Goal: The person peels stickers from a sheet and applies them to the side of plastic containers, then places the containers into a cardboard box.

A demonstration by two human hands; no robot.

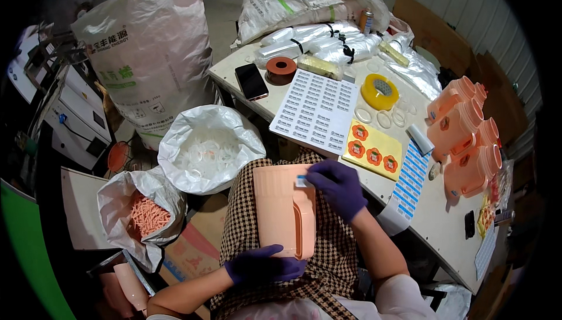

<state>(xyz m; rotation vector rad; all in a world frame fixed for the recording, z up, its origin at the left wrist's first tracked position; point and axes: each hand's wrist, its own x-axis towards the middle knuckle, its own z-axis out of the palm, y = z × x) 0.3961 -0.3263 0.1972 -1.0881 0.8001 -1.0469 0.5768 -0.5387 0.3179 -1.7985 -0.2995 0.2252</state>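
Over the person's lap, covered by a checked apron (pixel 336 253), the left hand (pixel 263 264), in a purple glove, is clamped on the base of a peach jug (pixel 275 209), supporting it from below with its handle facing right. The right hand (pixel 339 188), gloved alike, has its fingers drawn together at a small blue-and-white label (pixel 302 181) against the jug's upper part, just above the handle; whether they pinch the label or only press on it, I cannot tell. To the left, an open white sack (pixel 114 194) holds short pink sticks (pixel 149 214), and just beyond it a white bag (pixel 175 136) holds clear plastic pieces (pixel 208 150). On the near part of the desk (pixel 445 226), a strip of blue-and-white labels (pixel 410 188) hangs over the edge, beside a yellow sheet (pixel 377 141) bearing orange flower-shaped stickers. Next come a white label sheet (pixel 316 109) and a yellow tape roll (pixel 370 95), with several more peach jugs (pixel 456 127) grouped at right. Farther back are a phone (pixel 251 81), a brown roll (pixel 281 76), bundled clear bags (pixel 316 39) and a spray can (pixel 366 21). A tall white sack (pixel 146 57) stands left of the desk; another bulging sack (pixel 293 4) is at its far end.
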